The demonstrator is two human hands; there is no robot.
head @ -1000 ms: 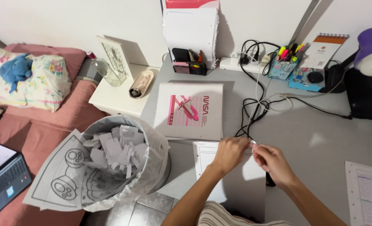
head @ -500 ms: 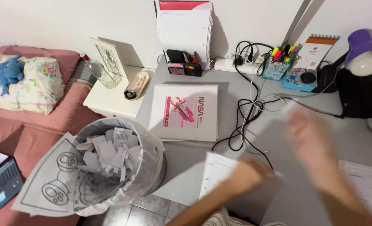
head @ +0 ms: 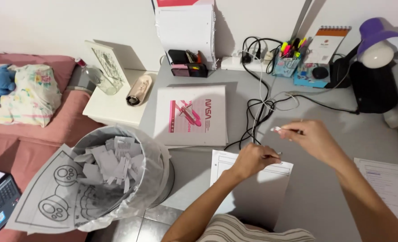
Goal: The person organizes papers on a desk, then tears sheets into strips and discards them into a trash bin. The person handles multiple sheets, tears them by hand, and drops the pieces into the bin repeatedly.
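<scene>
A white paper sheet [head: 248, 188] lies at the desk's near edge. My left hand [head: 252, 160] pinches its top edge, fingers closed on the paper. My right hand [head: 314, 138] is raised a little above the desk, to the right and beyond the left hand. It holds a small white paper scrap [head: 277, 129] between the fingertips. The two hands are apart, about a hand's width from each other.
A lined bin [head: 161, 157] with torn paper pieces stands left of the desk, over a sheet with a line drawing [head: 46, 197]. A binder [head: 192, 114], black cables [head: 257, 110], a pen holder [head: 285, 62], a purple lamp [head: 378, 40] and a printed sheet [head: 389, 183] are on the desk.
Both hands were together at the sheet's top edge. My right hand has pulled away to the right and up with a small scrap, while my left hand stays on the sheet.
</scene>
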